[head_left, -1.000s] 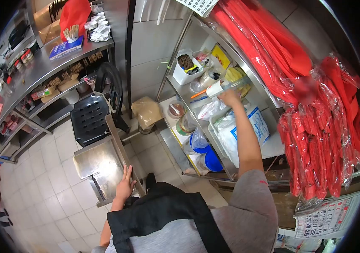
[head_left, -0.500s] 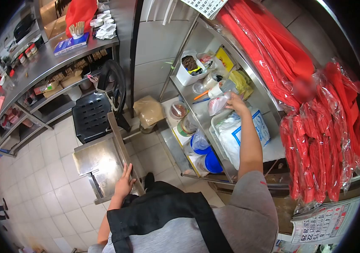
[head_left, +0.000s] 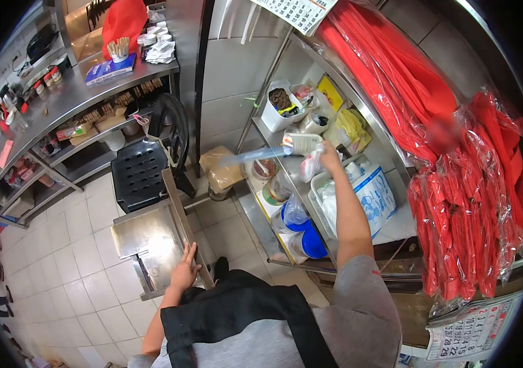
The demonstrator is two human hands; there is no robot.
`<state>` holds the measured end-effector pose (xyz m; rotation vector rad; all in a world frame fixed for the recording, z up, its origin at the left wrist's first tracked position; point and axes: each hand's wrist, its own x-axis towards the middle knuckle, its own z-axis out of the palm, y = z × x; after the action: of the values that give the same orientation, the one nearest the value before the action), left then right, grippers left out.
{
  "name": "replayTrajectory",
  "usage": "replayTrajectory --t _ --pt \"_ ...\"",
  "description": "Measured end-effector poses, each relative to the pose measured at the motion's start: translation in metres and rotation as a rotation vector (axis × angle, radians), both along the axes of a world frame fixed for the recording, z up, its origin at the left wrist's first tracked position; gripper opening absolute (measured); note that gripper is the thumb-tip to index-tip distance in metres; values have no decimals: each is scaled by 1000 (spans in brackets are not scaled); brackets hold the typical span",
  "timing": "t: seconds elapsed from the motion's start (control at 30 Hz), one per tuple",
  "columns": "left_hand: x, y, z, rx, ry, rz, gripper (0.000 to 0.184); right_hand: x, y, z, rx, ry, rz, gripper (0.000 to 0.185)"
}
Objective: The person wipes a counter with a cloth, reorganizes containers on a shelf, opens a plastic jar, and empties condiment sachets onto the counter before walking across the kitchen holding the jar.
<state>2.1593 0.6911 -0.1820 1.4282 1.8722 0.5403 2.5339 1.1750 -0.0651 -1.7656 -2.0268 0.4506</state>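
Note:
My right hand [head_left: 330, 158] reaches to the metal shelf and is closed on a small clear plastic bag [head_left: 312, 164] with whitish and pink contents. Right beside the bag, a stack of paper cups [head_left: 303, 144] lies on its side. From the cups a pale blue, motion-blurred long thing [head_left: 255, 155] sticks out past the shelf edge; its kind is unclear. Below the hand sits a white basket [head_left: 322, 205] with white plastic bags and a blue-printed packet [head_left: 371, 193]. My left hand [head_left: 186, 270] lies with fingers stretched on the edge of a stainless steel stand [head_left: 145, 236].
On the shelf's back part are a white tub [head_left: 281, 110] and a yellow plastic bag [head_left: 352, 130]. Blue-lidded containers [head_left: 311, 242] stand one level down. Red plastic-wrapped bundles [head_left: 457, 214] hang at the right. A black chair [head_left: 139, 172] stands behind the stand.
My right hand has drawn the bag slightly left and down. The cup stack has tipped sideways, and the blurred blue thing now juts past the shelf edge. My left hand stays on the stand.

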Motion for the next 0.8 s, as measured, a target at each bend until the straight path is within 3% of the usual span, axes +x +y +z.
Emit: replayTrajectory --t 0.07,0.1,0.17,0.23,0.33,0.5,0.8 --pt "-1 -1 -3 18 -3 1 86 -26 -13 -22 446 -569 45 37" --pt "-2 -3 -11 45 3 -1 86 -63 -34 2 287 -411 136 43" --pt "-1 -2 -11 39 -19 11 86 -99 -54 17 143 -497 360 46" --pt "-1 -6 -17 59 4 -23 85 -113 -44 -29 182 -973 625 42" --pt "-3 -6 -4 -24 5 7 84 -108 -15 -68 348 -913 331 38" --pt "2 0 -2 -40 -43 55 83 -87 -1 -55 491 -877 348 28" --pt "-1 5 9 -115 -56 45 82 -64 21 -33 502 -797 380 18"
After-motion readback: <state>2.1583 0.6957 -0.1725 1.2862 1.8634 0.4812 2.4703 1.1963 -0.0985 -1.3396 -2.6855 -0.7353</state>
